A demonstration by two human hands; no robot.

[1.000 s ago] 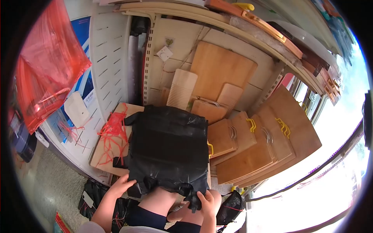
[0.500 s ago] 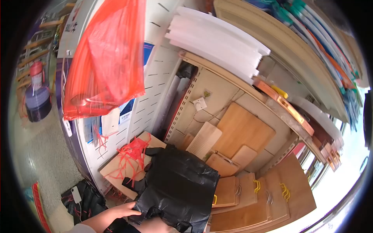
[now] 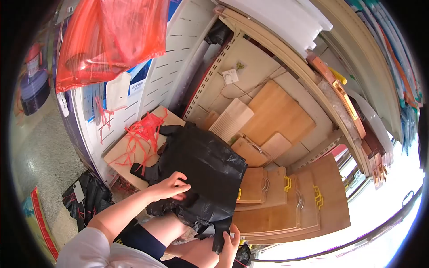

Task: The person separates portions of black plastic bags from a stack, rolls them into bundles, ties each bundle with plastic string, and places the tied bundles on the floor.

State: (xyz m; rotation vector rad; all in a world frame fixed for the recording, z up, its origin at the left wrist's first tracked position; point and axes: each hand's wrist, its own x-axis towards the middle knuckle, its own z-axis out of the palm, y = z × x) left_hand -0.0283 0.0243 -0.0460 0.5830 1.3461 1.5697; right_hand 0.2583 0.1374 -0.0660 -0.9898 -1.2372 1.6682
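A stack of black plastic bags (image 3: 201, 156) lies spread in front of me, its near end by my knees. My left hand (image 3: 170, 186) is over the near left part of the stack, fingers bent and apart, with no bag plainly gripped. At the lower right corner my right hand (image 3: 230, 243) pinches a black bag handle strip between thumb and fingers. The far handles rest on a pale board, beside a tangle of red plastic strips (image 3: 147, 129).
Wooden cutting boards (image 3: 277, 205), some with yellow handles, stand to the right below a shelf. Red plastic bags (image 3: 111, 40) hang at upper left. A white phone (image 3: 78, 191) with a cable lies on a black bag on the floor at left.
My left hand has moved from the stack's left edge onto its top. My right hand has come into clear view at the lower right corner, holding a handle. The view has tilted down.
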